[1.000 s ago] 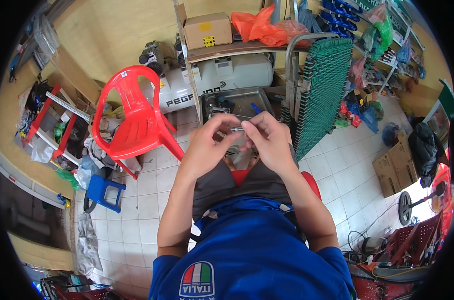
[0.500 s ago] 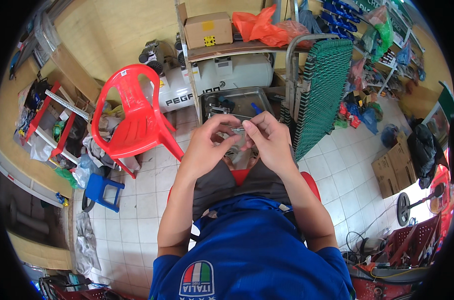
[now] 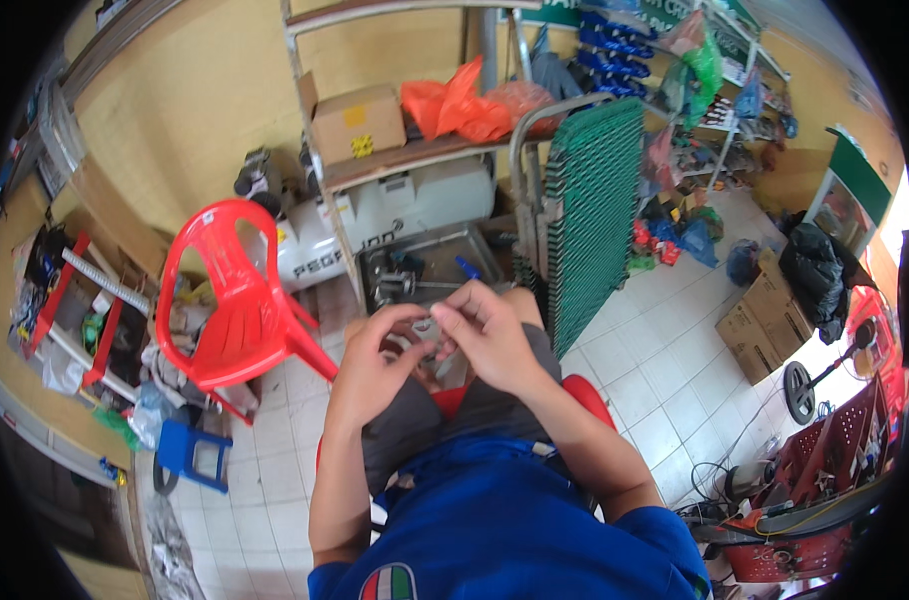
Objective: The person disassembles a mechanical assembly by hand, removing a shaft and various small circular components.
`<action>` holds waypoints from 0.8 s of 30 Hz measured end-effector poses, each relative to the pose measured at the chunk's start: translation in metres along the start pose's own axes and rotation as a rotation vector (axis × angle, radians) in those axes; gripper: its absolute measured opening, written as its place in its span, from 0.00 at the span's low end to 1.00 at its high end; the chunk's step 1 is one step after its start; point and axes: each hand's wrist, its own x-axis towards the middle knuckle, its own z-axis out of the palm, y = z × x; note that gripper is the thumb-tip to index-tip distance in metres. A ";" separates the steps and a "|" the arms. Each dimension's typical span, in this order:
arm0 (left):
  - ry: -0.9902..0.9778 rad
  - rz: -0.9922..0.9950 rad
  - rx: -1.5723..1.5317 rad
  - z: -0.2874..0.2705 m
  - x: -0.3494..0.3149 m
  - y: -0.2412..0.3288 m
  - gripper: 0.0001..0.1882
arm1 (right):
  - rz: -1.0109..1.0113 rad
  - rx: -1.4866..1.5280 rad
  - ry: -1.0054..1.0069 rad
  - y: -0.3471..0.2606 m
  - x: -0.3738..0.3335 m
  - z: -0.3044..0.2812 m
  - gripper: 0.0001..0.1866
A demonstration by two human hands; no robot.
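My left hand (image 3: 373,362) and my right hand (image 3: 488,338) meet in front of my lap. Between their fingertips is a small silvery metal part (image 3: 422,328), mostly hidden by the fingers, its exact kind too small to make out. Both hands have their fingers curled in and closed at the tips. Just beyond them, on the floor, lies a metal tray (image 3: 437,243). It holds several metal parts (image 3: 393,285) on its left side and a tool with a blue handle (image 3: 468,267).
A red plastic chair (image 3: 237,340) stands to the left, a blue stool (image 3: 190,452) nearer. Ahead are a white tank compressor (image 3: 415,205) and a shelf with a cardboard box (image 3: 359,122). A folded green woven lounger (image 3: 597,215) stands right, cartons (image 3: 765,320) farther off.
The view has tilted and shifted, so the surroundings sit lower and farther left. My hands stay together at the small metal part, their fingers slightly changed in position.
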 end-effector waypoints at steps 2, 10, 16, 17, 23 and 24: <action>0.001 -0.001 -0.038 0.003 0.001 0.009 0.09 | -0.060 -0.069 -0.005 -0.002 0.000 -0.003 0.08; -0.103 -0.250 -0.102 -0.001 -0.005 -0.005 0.07 | -0.009 -0.060 -0.063 -0.004 -0.008 -0.003 0.08; 0.060 -0.010 -0.085 0.004 -0.003 0.015 0.08 | 0.001 -0.040 -0.039 -0.005 -0.005 -0.002 0.08; 0.059 -0.059 -0.104 0.005 -0.002 0.013 0.08 | 0.009 -0.057 -0.037 -0.006 -0.006 -0.003 0.08; -0.082 -0.254 -0.038 -0.007 -0.004 -0.008 0.10 | 0.025 -0.063 -0.052 -0.007 -0.008 0.000 0.08; -0.122 -0.243 -0.019 -0.009 -0.003 -0.008 0.10 | 0.026 -0.058 -0.059 -0.007 -0.008 0.001 0.08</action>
